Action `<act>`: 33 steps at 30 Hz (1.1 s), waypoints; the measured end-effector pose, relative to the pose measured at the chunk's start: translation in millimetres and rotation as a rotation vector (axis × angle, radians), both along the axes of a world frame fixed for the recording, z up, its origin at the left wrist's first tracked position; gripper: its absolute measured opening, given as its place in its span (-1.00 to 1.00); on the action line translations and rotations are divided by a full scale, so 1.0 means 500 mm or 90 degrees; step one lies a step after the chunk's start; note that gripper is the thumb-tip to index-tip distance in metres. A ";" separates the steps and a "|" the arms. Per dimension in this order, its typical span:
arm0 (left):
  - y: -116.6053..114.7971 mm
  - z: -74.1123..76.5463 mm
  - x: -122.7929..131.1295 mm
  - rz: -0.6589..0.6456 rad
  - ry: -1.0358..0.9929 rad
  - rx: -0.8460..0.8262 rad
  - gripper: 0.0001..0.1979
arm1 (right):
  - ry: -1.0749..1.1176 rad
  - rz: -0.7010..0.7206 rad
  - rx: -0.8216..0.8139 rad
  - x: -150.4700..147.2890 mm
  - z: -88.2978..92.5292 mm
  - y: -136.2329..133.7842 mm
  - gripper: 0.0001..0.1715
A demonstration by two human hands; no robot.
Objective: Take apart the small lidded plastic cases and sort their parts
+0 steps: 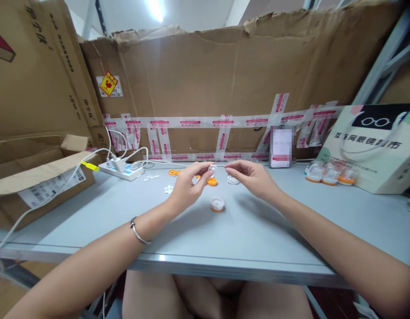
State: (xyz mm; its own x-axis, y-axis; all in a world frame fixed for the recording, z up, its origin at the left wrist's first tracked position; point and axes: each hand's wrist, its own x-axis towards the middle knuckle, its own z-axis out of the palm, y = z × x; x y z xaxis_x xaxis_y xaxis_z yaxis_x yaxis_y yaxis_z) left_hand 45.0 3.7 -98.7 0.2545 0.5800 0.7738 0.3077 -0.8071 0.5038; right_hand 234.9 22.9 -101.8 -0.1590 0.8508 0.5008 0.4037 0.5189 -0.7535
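My left hand (188, 184) pinches a small whitish, partly clear plastic piece (213, 168) between thumb and fingertips, above the table. Just to its right, my right hand (249, 175) has its thumb and index finger pressed together; anything between them is too small to make out. An orange plastic cap (212, 181) lies behind and below the left fingertips. Nearer to me stands a round clear container with an orange base (217, 204). White ring-like pieces (233, 179) lie by my right fingertips. Left of my left hand are small white discs (168, 189) and another orange part (173, 173).
Large cardboard (198, 75) walls the table's back. At left are an open carton (35, 177) and a white power strip (121, 169) with cables. A phone (280, 146) stands upright at the back. Several clear-and-orange containers (330, 173) sit before a paper bag (374, 150) at right.
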 end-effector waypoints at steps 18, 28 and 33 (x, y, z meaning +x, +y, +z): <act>-0.019 -0.003 0.018 -0.116 -0.199 -0.170 -0.83 | 0.143 0.085 0.074 -0.050 0.009 -0.070 -0.78; -0.026 0.005 0.019 -0.161 -0.158 -0.201 -0.80 | 0.061 0.036 0.168 -0.043 0.005 -0.072 -0.82; -0.020 0.003 0.014 -0.142 -0.128 -0.200 -0.78 | 0.032 0.058 0.182 -0.040 0.001 -0.066 -0.79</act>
State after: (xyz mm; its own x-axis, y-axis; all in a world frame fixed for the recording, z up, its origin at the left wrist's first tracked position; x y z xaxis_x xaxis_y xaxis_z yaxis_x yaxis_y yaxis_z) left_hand 52.0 -6.1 -97.0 0.2619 0.7434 0.6154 0.0140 -0.6405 0.7678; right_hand 214.7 -10.3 -101.1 -0.1976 0.6570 0.7276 0.3111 0.7459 -0.5890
